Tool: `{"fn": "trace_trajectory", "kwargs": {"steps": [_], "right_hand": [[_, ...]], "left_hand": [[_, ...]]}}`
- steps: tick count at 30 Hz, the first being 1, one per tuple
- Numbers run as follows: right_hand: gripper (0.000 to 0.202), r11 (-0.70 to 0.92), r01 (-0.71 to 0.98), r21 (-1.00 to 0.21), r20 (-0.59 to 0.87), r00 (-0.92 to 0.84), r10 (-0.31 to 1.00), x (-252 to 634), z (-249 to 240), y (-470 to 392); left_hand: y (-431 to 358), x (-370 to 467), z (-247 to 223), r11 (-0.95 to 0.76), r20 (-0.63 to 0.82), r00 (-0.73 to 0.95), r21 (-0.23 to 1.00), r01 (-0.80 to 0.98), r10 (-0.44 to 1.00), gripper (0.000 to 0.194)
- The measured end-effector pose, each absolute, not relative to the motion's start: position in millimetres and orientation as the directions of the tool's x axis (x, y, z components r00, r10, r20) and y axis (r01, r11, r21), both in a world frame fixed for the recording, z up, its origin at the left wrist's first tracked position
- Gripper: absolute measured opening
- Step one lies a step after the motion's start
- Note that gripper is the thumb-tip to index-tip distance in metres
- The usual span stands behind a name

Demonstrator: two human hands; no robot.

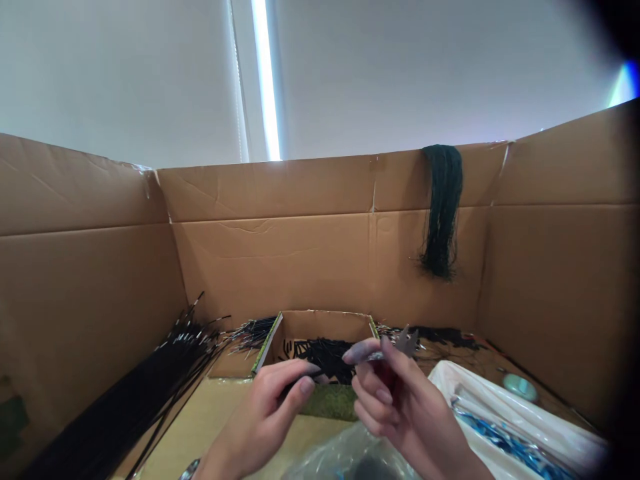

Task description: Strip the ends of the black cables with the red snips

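Observation:
My left hand is closed, thumb against the fingers, on a short black tube-like piece that is mostly hidden by the fingers. Just right of it, my right hand has curled fingers around a small pair of scissors; pointed metal blades stick up behind the thumb. Thumb and forefinger are close together, and I cannot make out anything between their tips. Behind both hands is an open cardboard tray holding many short black pieces.
Long black strands lie in a bundle at left. Dark green threads hang over the cardboard wall. At right stand a white container with blue-and-clear packets and a pale green round object. Clear plastic lies below the hands.

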State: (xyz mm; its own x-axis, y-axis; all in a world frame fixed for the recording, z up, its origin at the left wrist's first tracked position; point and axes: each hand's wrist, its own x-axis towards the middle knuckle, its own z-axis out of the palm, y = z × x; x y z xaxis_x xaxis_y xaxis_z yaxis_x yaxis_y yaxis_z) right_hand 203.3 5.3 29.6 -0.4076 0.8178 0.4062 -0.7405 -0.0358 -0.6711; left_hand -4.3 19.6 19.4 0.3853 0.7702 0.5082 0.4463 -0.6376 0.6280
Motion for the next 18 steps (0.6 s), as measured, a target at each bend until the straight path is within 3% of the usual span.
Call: {"fn": "trace_trajectory", "kwargs": {"steps": [4, 9, 18], "right_hand": [[0.035, -0.120, -0.703, -0.701, 0.394, -0.522, 0.756, 195.0, 21.2, 10.7], [0.043, -0.180, -0.662, -0.728, 0.347, -0.582, 0.735, 177.2, 3.7, 14.2], [0.042, -0.170, -0.539, -0.825, 0.163, -0.515, 0.841, 167.7, -3.2, 15.5]], "left_hand": [[20.4, 0.6, 22.1, -0.690, 0.548, 0.420, 0.611, 0.389, 0.723, 0.040], [17.7, 6.7, 23.8, -0.711, 0.578, 0.422, 0.626, 0.320, 0.698, 0.061], [30.9, -7.5, 6.0, -0.577, 0.444, 0.428, 0.775, 0.257, 0.787, 0.063]]}}
